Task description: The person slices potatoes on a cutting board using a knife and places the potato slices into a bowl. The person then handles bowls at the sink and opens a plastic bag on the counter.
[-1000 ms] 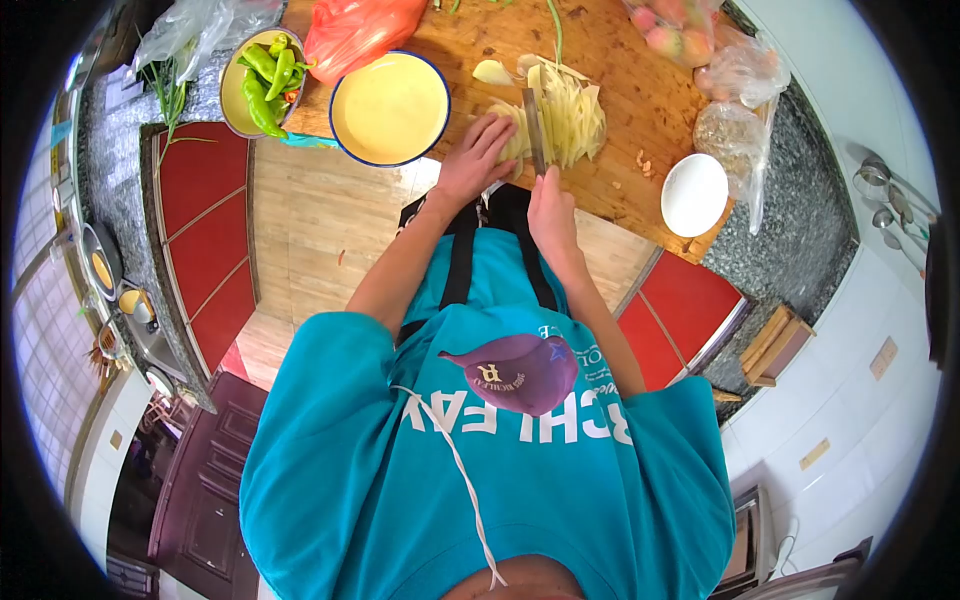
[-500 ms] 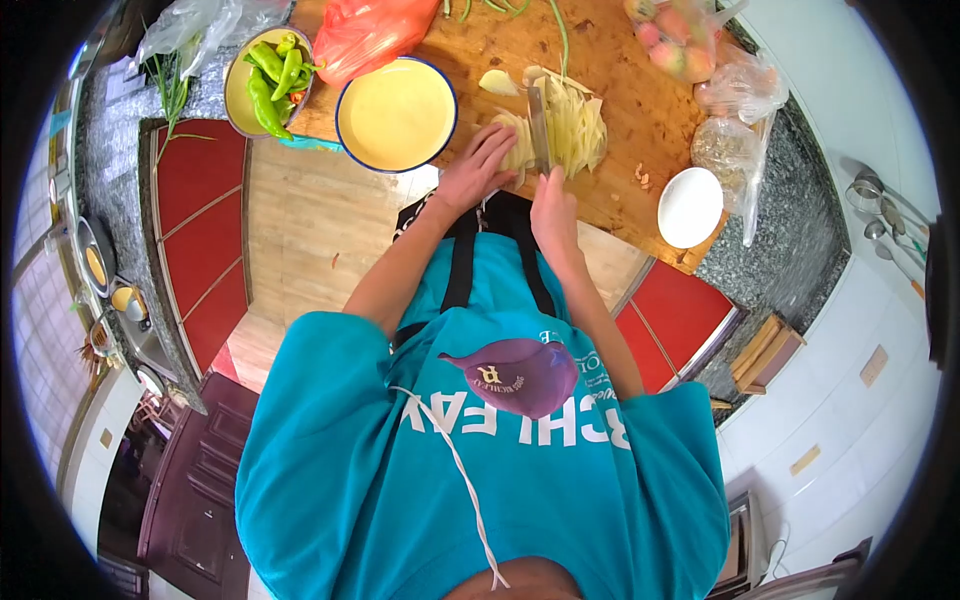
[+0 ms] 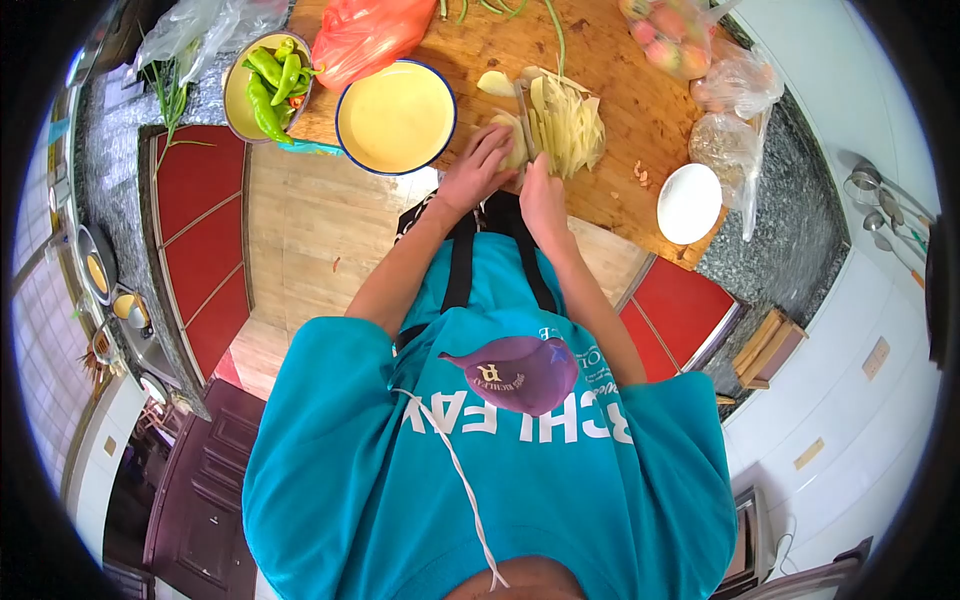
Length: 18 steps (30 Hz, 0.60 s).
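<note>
My right hand (image 3: 543,205) is wrapped round the handle of a kitchen knife (image 3: 525,118), whose blade stands edge-down and points away from me on the wooden table (image 3: 640,130). To the left of the blade, my left hand (image 3: 478,172) presses its fingers on a stack of pale potato slices (image 3: 516,142). A heap of potato shreds (image 3: 570,130) lies against the blade's right side. One loose potato slice (image 3: 495,84) rests beyond my left fingers. The fingers partly cover the stack.
An enamel bowl (image 3: 395,118) and a bowl (image 3: 233,105) of green peppers (image 3: 265,95) stand left, near a red plastic bag (image 3: 365,40). A white dish (image 3: 690,204) sits at right, by bagged fruit (image 3: 668,40) and clear bags (image 3: 735,85). Green stalks (image 3: 558,40) lie at the back.
The knife and my right hand have shifted slightly left, towards my left fingers, and the blade now stands closer to the slices. My left hand has barely moved.
</note>
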{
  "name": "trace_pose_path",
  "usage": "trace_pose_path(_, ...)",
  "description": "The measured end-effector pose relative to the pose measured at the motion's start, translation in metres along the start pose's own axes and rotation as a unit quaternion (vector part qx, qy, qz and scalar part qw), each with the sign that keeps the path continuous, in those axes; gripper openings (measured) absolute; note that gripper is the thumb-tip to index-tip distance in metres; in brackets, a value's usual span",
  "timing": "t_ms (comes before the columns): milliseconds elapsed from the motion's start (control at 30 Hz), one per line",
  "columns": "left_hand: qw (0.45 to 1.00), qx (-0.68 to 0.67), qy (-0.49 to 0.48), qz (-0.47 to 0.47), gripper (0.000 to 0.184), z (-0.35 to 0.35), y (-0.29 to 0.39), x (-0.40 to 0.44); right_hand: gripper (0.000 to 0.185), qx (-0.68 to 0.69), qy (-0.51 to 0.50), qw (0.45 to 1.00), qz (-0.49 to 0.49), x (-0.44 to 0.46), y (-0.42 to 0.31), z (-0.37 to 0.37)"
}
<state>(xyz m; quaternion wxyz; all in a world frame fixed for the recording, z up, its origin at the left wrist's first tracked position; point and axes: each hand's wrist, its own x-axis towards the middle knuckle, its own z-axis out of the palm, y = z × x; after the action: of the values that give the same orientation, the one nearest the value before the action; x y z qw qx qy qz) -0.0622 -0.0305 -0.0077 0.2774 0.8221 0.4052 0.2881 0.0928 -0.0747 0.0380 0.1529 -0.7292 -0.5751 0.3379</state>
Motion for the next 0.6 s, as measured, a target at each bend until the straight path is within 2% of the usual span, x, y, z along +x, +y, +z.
trace_pose_path(33,1.0,0.001,0.0,0.002,0.056,-0.002,0.002,0.002,0.02,0.001,0.002,1.0,-0.001,0.0,-0.001,-0.003)
trace_pose_path(100,1.0,0.0,-0.026,-0.018,0.061,-0.009,0.009,0.001,0.019,0.038,0.091,0.994,-0.046,-0.004,-0.003,-0.011)
trace_pose_path(133,0.999,0.001,-0.027,-0.018,0.061,-0.011,0.011,-0.006,0.019,0.014,0.089,0.995,-0.048,-0.009,-0.004,-0.017)
trace_pose_path(200,0.991,0.016,0.008,-0.136,0.062,-0.016,0.014,-0.013,0.019,-0.002,0.071,0.996,-0.048,-0.017,-0.004,-0.023)
trace_pose_path(233,0.991,0.016,0.005,-0.136,0.062,-0.017,0.015,-0.014,0.019,-0.018,0.051,0.997,-0.046,-0.022,-0.004,-0.024)
trace_pose_path(300,0.971,0.022,-0.006,-0.239,0.059,-0.019,0.016,-0.013,0.019,-0.016,0.045,0.998,-0.046,-0.027,0.001,-0.02)
trace_pose_path(333,0.981,0.054,0.035,-0.182,0.053,-0.018,0.015,-0.011,0.018,-0.014,0.041,0.998,-0.048,-0.028,0.003,-0.018)
trace_pose_path(367,0.981,0.056,0.036,-0.182,0.053,-0.015,0.012,-0.011,0.018,-0.013,0.041,0.998,-0.05,-0.03,0.005,-0.016)
trace_pose_path(467,0.971,-0.005,0.044,-0.234,0.048,-0.006,0.01,-0.009,0.017,-0.007,0.064,0.996,-0.06,-0.032,0.01,-0.016)
trace_pose_path(533,0.945,-0.072,0.052,-0.313,0.044,-0.014,0.017,-0.002,0.018,-0.017,0.069,0.995,-0.067,-0.03,0.011,-0.015)
trace_pose_path(600,0.949,-0.071,0.059,-0.303,0.045,-0.014,0.016,-0.002,0.019,-0.021,0.064,0.996,-0.064,-0.031,0.01,-0.015)
